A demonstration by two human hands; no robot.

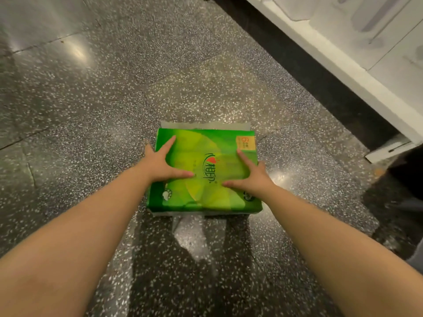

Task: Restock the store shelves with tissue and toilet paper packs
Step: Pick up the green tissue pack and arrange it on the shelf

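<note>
The speckled terrazzo floor (pixel 91 110) is filling most of the view, with the white shelf base (pixel 343 65) running along the upper right. A green tissue pack (pixel 206 191) is lying flat on the floor. The left hand (pixel 160 164) and right hand (pixel 251 173) are resting on top, fingers spread, gripping nothing yet. Sliding the fingers down both sides should be giving a level lift; nothing is blocking the way.
</note>
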